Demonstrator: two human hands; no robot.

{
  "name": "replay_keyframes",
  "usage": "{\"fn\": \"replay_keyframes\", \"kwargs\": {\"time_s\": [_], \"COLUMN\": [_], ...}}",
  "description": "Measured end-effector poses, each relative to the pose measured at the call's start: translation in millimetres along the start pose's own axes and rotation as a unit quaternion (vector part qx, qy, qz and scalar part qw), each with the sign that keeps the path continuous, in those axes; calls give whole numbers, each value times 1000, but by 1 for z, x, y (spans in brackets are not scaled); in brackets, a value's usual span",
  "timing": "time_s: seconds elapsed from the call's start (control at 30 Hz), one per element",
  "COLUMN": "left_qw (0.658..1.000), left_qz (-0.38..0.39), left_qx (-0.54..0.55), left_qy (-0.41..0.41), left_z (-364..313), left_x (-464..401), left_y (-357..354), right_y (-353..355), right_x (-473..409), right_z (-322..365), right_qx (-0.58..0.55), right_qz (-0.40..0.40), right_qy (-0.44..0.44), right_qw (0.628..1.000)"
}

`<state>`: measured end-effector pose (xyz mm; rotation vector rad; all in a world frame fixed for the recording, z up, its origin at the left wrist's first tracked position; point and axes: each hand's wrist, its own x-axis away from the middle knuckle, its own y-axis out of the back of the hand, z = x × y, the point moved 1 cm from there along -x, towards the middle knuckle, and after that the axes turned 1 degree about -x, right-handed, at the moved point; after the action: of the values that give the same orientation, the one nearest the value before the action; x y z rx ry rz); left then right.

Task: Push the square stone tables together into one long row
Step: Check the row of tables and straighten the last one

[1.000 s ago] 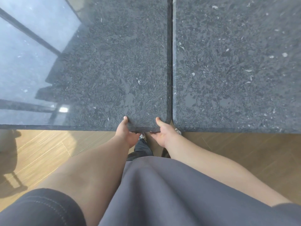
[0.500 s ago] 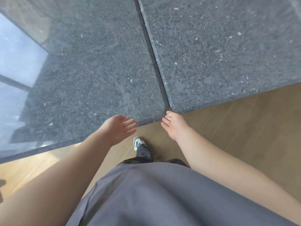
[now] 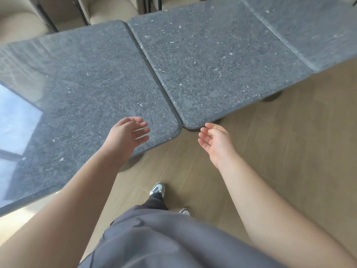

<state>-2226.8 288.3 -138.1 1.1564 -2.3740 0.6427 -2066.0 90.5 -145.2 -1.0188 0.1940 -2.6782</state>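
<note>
Stone tables (image 3: 212, 60) now released: left hand (image 3: 125, 135), right hand (image 3: 215, 143) lifted clear, fingers relaxed.

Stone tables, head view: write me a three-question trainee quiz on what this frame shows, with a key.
1. True or false: the left hand grips the edge of the left table.
2. How many stone tabletops show in the row? A) one B) two C) three
3. Fill in: the right hand hangs over the wooden ______, just off the near corner of the middle table.

Key
1. False: both hands are open and hold nothing.
2. C: the third table adjoins the middle one at the upper right.
3. floor
</note>
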Motion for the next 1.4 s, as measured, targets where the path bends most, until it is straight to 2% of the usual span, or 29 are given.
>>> {"fn": "replay_keyframes", "kwargs": {"time_s": [0.27, 0.57, 1.03, 1.4], "left_qw": [987, 957, 924, 915], "left_qz": [121, 243, 301, 302], "left_qx": [-51, -95, -123, -126], "left_qy": [-96, -130, -200, -236], "left_z": [-48, -92, -139, -157], "left_x": [56, 85, 159, 242], "left_y": [10, 105, 260, 468], "right_y": [1, -60, -150, -276], "right_x": [104, 220, 388, 514], "right_z": [-7, -67, -156, -287], "right_qx": [-9, -115, -101, -99], "right_qz": [-43, -123, -197, -160], "right_qy": [121, 196, 270, 309], "right_qw": [992, 966, 937, 932]}}
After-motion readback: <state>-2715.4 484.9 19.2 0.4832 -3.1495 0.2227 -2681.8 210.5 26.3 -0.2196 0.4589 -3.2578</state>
